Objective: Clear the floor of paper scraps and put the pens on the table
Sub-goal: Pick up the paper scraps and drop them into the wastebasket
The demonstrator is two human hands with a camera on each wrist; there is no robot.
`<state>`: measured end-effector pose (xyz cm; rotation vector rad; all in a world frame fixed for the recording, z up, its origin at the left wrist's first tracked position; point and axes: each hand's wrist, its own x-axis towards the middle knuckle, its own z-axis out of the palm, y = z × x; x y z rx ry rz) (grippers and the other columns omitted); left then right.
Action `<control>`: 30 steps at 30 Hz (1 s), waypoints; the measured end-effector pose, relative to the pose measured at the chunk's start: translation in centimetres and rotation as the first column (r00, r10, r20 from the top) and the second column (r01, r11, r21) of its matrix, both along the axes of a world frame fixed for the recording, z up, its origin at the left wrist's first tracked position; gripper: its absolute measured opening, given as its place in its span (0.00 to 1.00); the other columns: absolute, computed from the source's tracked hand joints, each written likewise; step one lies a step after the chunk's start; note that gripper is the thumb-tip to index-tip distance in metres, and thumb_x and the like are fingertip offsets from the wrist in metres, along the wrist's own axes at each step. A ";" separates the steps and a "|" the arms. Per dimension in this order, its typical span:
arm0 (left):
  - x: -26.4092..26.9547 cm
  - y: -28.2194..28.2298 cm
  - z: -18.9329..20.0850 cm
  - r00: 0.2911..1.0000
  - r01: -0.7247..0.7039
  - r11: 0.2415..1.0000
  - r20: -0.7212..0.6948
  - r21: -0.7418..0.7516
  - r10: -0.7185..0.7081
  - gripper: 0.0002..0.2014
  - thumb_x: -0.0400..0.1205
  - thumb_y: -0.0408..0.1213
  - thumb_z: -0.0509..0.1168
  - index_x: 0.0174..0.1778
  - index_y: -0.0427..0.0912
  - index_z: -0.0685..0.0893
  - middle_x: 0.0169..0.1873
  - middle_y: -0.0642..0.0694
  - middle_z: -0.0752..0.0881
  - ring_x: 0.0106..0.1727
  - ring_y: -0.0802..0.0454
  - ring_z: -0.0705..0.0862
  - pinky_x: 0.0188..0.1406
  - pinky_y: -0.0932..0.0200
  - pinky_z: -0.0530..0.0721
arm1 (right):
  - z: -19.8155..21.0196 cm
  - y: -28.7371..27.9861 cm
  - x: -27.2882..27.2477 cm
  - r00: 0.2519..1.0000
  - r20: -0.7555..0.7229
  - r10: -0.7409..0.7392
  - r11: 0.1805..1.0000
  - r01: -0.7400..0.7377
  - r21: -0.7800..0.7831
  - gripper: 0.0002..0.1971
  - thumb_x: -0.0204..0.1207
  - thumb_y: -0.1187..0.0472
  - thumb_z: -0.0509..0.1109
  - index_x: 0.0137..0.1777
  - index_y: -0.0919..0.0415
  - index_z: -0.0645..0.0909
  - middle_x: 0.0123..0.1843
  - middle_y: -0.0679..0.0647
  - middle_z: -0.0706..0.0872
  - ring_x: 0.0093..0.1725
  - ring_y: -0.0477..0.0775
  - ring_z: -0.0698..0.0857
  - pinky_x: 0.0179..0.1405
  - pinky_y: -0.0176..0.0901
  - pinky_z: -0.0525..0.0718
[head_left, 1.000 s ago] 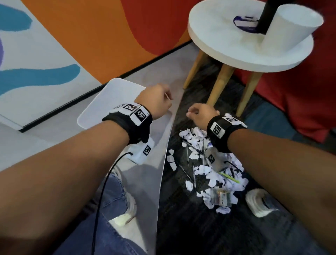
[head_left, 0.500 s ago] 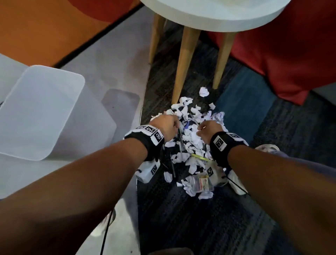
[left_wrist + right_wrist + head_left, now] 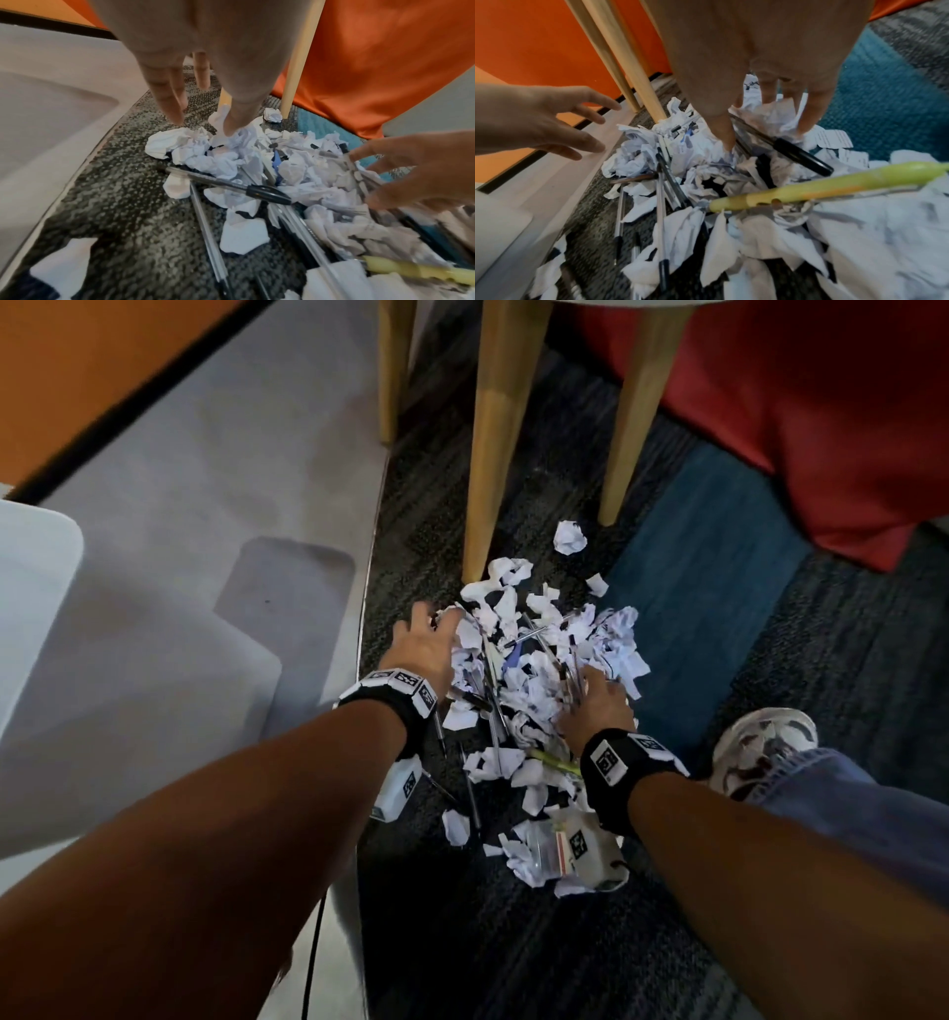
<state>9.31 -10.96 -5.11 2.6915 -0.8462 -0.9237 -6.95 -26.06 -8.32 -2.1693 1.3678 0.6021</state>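
A heap of crumpled white paper scraps (image 3: pixel 534 680) lies on the dark carpet by the table legs, mixed with several pens. A clear pen with a black cap (image 3: pixel 226 185) lies across the scraps, and a yellow-green pen (image 3: pixel 821 184) sits near my right wrist. My left hand (image 3: pixel 423 639) hovers over the heap's left edge with straight, spread fingers (image 3: pixel 169 95), the thumb touching paper. My right hand (image 3: pixel 598 701) reaches into the heap's right side, fingers (image 3: pixel 721 125) extended down onto the scraps. Neither hand holds anything.
Three wooden table legs (image 3: pixel 506 428) stand just behind the heap. A white bin (image 3: pixel 36 588) lies at far left on the pale mat (image 3: pixel 205 480). A red cushion (image 3: pixel 821 413) fills the upper right. My shoe (image 3: pixel 760 742) stands right of the heap. One loose paper ball (image 3: pixel 570 537) sits apart.
Both hands dropped from fists in front of the table down to the heap and opened their fingers over it. The view tilted down, so the tabletop left the frame.
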 end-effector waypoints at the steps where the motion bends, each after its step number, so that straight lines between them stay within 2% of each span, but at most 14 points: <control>1: 0.4 -0.1 -0.2 0.999 0.036 0.999 -0.009 0.014 -0.035 0.40 0.74 0.23 0.62 0.79 0.57 0.59 0.77 0.41 0.57 0.70 0.31 0.66 0.66 0.38 0.77 | -0.2 -0.1 -0.2 0.999 0.031 -0.010 1.000 0.009 0.026 0.34 0.74 0.67 0.71 0.76 0.48 0.64 0.76 0.60 0.64 0.68 0.66 0.76 0.63 0.52 0.77; 4: 1.5 -0.5 -1.0 0.983 0.183 0.982 -0.038 0.053 -0.181 0.46 0.74 0.18 0.61 0.83 0.58 0.54 0.83 0.43 0.48 0.76 0.28 0.63 0.73 0.40 0.73 | -0.6 -0.3 -0.9 0.991 0.132 -0.028 0.997 0.018 0.080 0.32 0.72 0.72 0.73 0.74 0.51 0.69 0.72 0.61 0.68 0.58 0.62 0.80 0.51 0.42 0.75; 8: 1.7 -1.4 -1.9 0.961 0.271 0.962 -0.060 0.037 -0.268 0.39 0.77 0.17 0.58 0.82 0.53 0.63 0.83 0.41 0.56 0.78 0.34 0.68 0.74 0.48 0.73 | -0.2 -0.3 -1.2 0.970 0.232 -0.068 0.989 0.035 0.145 0.35 0.70 0.72 0.76 0.74 0.49 0.70 0.70 0.60 0.73 0.59 0.59 0.79 0.56 0.44 0.81; 9: 1.5 -1.7 -1.9 0.962 0.270 0.962 -0.060 0.041 -0.268 0.35 0.78 0.18 0.58 0.80 0.51 0.67 0.80 0.40 0.61 0.76 0.36 0.70 0.72 0.50 0.73 | 0.0 -0.2 -1.2 0.959 0.263 -0.108 0.984 0.065 0.169 0.36 0.70 0.72 0.77 0.74 0.47 0.69 0.69 0.59 0.73 0.57 0.57 0.80 0.51 0.46 0.84; 11: 1.2 -2.0 -1.7 0.966 0.256 0.966 -0.055 0.038 -0.254 0.26 0.82 0.23 0.59 0.76 0.46 0.72 0.73 0.38 0.68 0.69 0.36 0.76 0.65 0.53 0.75 | 0.6 0.1 -1.4 0.920 0.330 -0.210 0.960 0.131 0.247 0.38 0.71 0.75 0.75 0.75 0.45 0.67 0.65 0.53 0.73 0.46 0.50 0.83 0.30 0.49 0.84; 12: 1.1 -2.2 -1.6 0.968 0.246 0.969 -0.057 0.030 -0.244 0.24 0.83 0.25 0.60 0.75 0.44 0.73 0.70 0.38 0.70 0.65 0.36 0.78 0.61 0.54 0.76 | 0.9 0.3 -1.5 0.900 0.359 -0.249 0.948 0.150 0.283 0.37 0.73 0.75 0.73 0.75 0.45 0.67 0.62 0.50 0.73 0.41 0.46 0.85 0.25 0.54 0.84; 13: 1.1 -2.3 -1.4 0.970 0.237 0.971 -0.058 0.022 -0.236 0.22 0.83 0.26 0.61 0.73 0.43 0.74 0.68 0.38 0.71 0.61 0.38 0.79 0.57 0.55 0.76 | 1.2 0.5 -1.7 0.876 0.395 -0.278 0.939 0.162 0.302 0.35 0.74 0.74 0.73 0.75 0.46 0.66 0.60 0.49 0.73 0.43 0.46 0.87 0.31 0.61 0.86; 14: 1.1 -2.4 -1.2 0.973 0.223 0.975 -0.062 0.009 -0.222 0.20 0.84 0.26 0.60 0.72 0.42 0.75 0.67 0.39 0.72 0.58 0.40 0.79 0.53 0.56 0.76 | 1.5 0.7 -1.8 0.862 0.427 -0.272 0.948 0.164 0.272 0.34 0.74 0.69 0.74 0.76 0.47 0.66 0.62 0.50 0.74 0.51 0.50 0.87 0.45 0.61 0.87; 15: 1.1 -2.3 -0.9 0.975 0.216 0.976 -0.057 0.001 -0.216 0.19 0.84 0.27 0.60 0.72 0.41 0.75 0.66 0.39 0.73 0.57 0.41 0.79 0.51 0.56 0.75 | 1.9 0.8 -1.9 0.871 0.429 -0.240 0.963 0.157 0.220 0.34 0.73 0.63 0.76 0.77 0.49 0.65 0.66 0.53 0.75 0.60 0.54 0.84 0.58 0.58 0.84; 17: 1.0 -2.2 0.1 0.979 0.203 0.979 -0.028 -0.011 -0.204 0.18 0.85 0.29 0.61 0.72 0.41 0.75 0.65 0.39 0.74 0.58 0.39 0.80 0.54 0.55 0.77 | 2.4 1.1 -2.0 0.868 0.449 -0.214 0.973 0.151 0.172 0.32 0.75 0.57 0.75 0.77 0.50 0.65 0.71 0.55 0.75 0.68 0.55 0.77 0.67 0.53 0.79; 20: 1.0 -1.6 2.2 0.984 0.178 0.983 -0.011 -0.050 -0.179 0.17 0.86 0.33 0.60 0.72 0.42 0.77 0.64 0.39 0.76 0.61 0.39 0.80 0.55 0.56 0.76 | 3.8 2.0 -1.7 0.826 0.495 -0.270 0.962 0.203 0.186 0.24 0.80 0.56 0.69 0.74 0.50 0.68 0.68 0.57 0.76 0.65 0.57 0.79 0.64 0.52 0.80; 25: 0.7 0.0 6.7 0.993 0.117 0.989 0.015 -0.093 -0.116 0.14 0.86 0.37 0.61 0.67 0.46 0.81 0.62 0.40 0.83 0.61 0.41 0.82 0.56 0.53 0.79 | 6.5 2.8 -1.6 0.856 0.490 -0.162 0.986 0.129 0.102 0.19 0.79 0.63 0.69 0.70 0.56 0.77 0.64 0.58 0.81 0.55 0.57 0.84 0.54 0.38 0.78; 28: 0.3 1.5 10.1 0.996 0.079 0.988 0.055 -0.130 -0.073 0.14 0.86 0.40 0.60 0.66 0.47 0.82 0.60 0.38 0.85 0.60 0.39 0.83 0.56 0.52 0.79 | 9.3 3.6 -0.8 0.847 0.506 -0.164 0.986 0.120 0.119 0.10 0.79 0.66 0.68 0.59 0.58 0.84 0.61 0.57 0.86 0.54 0.57 0.85 0.56 0.36 0.78; 30: 0.1 2.7 12.6 0.995 0.063 0.987 0.088 -0.149 -0.050 0.13 0.86 0.40 0.59 0.65 0.46 0.82 0.59 0.38 0.86 0.60 0.38 0.83 0.55 0.51 0.79 | 11.6 4.3 0.1 0.827 0.536 -0.170 0.984 0.113 0.138 0.08 0.79 0.65 0.69 0.56 0.58 0.85 0.60 0.55 0.87 0.55 0.55 0.85 0.59 0.37 0.78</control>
